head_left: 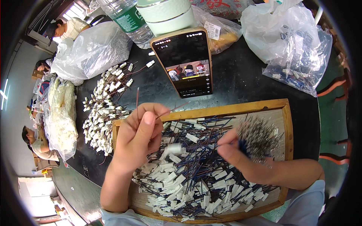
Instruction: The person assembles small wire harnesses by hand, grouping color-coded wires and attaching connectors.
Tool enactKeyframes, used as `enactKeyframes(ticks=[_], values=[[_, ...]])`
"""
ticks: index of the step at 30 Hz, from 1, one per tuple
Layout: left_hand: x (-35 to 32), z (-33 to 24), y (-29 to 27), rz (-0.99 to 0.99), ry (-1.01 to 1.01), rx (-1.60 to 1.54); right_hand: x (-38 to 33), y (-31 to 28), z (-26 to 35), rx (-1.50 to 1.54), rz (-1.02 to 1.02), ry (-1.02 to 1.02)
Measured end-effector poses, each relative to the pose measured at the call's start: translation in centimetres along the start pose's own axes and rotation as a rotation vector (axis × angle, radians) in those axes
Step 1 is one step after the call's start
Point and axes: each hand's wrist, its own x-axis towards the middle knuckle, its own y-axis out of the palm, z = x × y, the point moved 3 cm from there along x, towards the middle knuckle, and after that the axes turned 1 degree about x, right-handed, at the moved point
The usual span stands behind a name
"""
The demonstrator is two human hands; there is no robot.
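Observation:
My left hand (139, 132) is closed over the left part of a wooden-rimmed tray (203, 111), thumb pressed to the fingers. A thin brown wire (138, 98) sticks up out of it, and another brown end points right. Just below that hand is a blurred white connector (174, 148); whether it hangs from the wire I cannot tell. Over the tray's right side, my right hand (241, 154) is closed around a bundle of dark blue wires with metal terminal tips (260, 137). Its fingertips are smeared by motion. Beneath both hands lie many white connectors with wires (169, 188).
A phone (184, 64) playing a video leans on a pale green container (167, 17), beside a water bottle (126, 20). Left of the tray is a heap of wired white connectors (100, 124). Plastic bags (94, 49) stand around the black table; other people sit at far left.

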Motion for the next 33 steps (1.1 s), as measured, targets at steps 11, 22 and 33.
enactKeyframes(ticks=[11,22,33], values=[[0.3,1.1,-0.8,0.171,-0.28,-0.596,0.2,1.3,-0.2,-0.017,0.156,0.077],[-0.2,-0.1,0.3,0.071,-0.103,-0.352,-0.2,0.7,-0.3,0.113,0.057,0.321],[-2.1,-1.4,2.3,0.166,0.102,0.137,0.0,1.0,0.2,-0.027,0.139,0.12]])
